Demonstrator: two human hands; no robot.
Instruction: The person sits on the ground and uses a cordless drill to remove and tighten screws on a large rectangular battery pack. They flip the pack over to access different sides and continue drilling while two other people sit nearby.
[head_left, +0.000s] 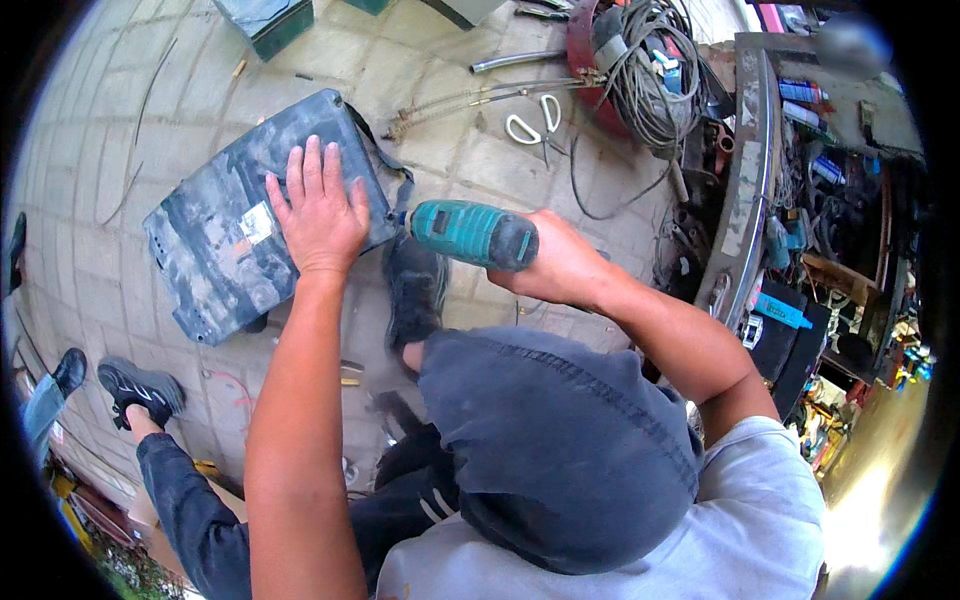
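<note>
A dusty dark-grey rectangular box with a small white label lies at a slant on the paved floor. My left hand rests flat on its top near the right end, fingers spread. In my right hand is a teal and black cordless drill, held level. Its front end points left, at the box's right edge; I cannot tell whether the tip touches. The drill's handle and most of my right fingers are hidden beneath its body. A black strap runs along the box's far right side.
White-handled scissors lie beyond the drill, beside a red tub with coiled grey cable. A cluttered shelf stands at right. My shoe is close by the box. Another person's shoe shows far left.
</note>
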